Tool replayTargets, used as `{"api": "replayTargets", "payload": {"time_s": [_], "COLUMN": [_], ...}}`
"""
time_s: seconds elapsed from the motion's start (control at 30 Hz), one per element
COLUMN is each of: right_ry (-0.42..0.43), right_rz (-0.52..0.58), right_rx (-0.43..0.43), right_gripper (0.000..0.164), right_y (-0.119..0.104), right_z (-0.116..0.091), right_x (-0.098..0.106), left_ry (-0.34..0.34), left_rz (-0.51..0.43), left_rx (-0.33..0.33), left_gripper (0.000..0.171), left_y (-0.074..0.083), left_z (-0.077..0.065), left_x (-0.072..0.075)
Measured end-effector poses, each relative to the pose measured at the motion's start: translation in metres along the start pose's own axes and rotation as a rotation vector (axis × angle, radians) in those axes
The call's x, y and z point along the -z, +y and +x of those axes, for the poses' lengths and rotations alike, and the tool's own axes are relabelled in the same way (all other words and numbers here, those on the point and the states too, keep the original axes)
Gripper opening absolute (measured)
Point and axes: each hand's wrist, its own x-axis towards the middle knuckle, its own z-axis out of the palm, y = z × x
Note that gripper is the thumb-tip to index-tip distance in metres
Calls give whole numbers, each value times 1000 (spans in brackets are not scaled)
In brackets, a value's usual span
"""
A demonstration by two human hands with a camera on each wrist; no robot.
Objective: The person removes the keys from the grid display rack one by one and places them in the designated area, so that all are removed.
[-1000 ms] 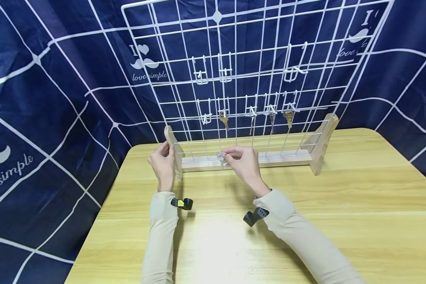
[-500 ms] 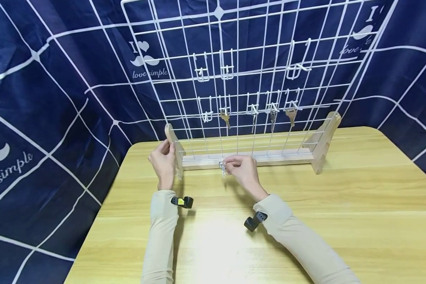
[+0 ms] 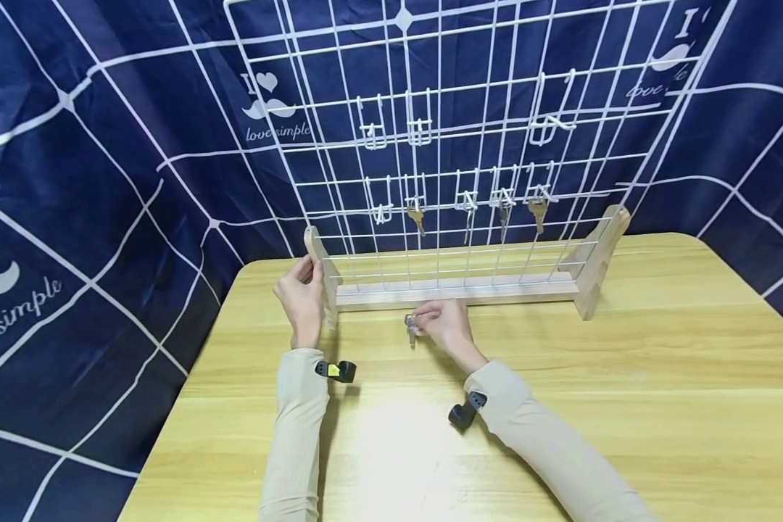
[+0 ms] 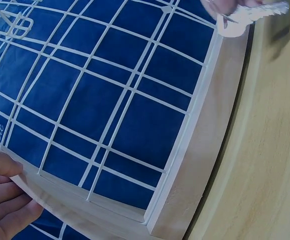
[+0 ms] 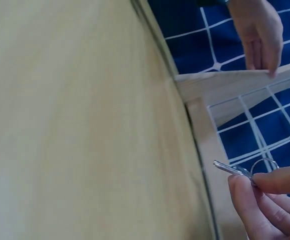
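My right hand point(image 3: 446, 325) pinches a silver key point(image 3: 412, 335) between thumb and fingertips, in front of the rack's wooden base bar. In the right wrist view a thin ring point(image 5: 266, 164) hangs on that key, whose blade points away from the fingers. With thumb on one side and fingers on the other, my left hand point(image 3: 302, 303) grips the upright wooden end piece point(image 4: 70, 206) at the left of the white wire grid rack point(image 3: 438, 210). Blurred and bright, the key also appears at the top of the left wrist view.
Several keys hang from a lower row of white hooks, among them a brass key point(image 3: 538, 212) at the right. The lower left hook point(image 3: 382, 212) and the upper hooks point(image 3: 420, 130) bear no keys. A patterned blue cloth point(image 3: 104, 254) stands behind the wooden table point(image 3: 659, 406).
My right hand has drawn the key away from the rack's base, toward the person and lower in the head view. The left hand stays on the wooden end piece.
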Motion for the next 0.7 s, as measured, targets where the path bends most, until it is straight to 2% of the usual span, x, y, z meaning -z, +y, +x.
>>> {"api": "replayTargets", "payload": {"time_s": [0.33,0.47,0.7], "right_ry": [-62,-74,-111], "right_rz": [-14,-93,-217], "right_rx": [-117,-122,-112], "right_gripper": [8,9,29], "right_y": [9,8,3], "right_z": [4,5,6], "right_x": [-1,-1,-2], "left_ry": [-10,-12,-11], "left_rz": [22,32,44], "left_rx": [-10,-9,-16], "left_gripper": [22,22,22], "left_y": [-1,0,-1], "left_z": [-1,0,0], "left_x": [-2,-2,-1]}}
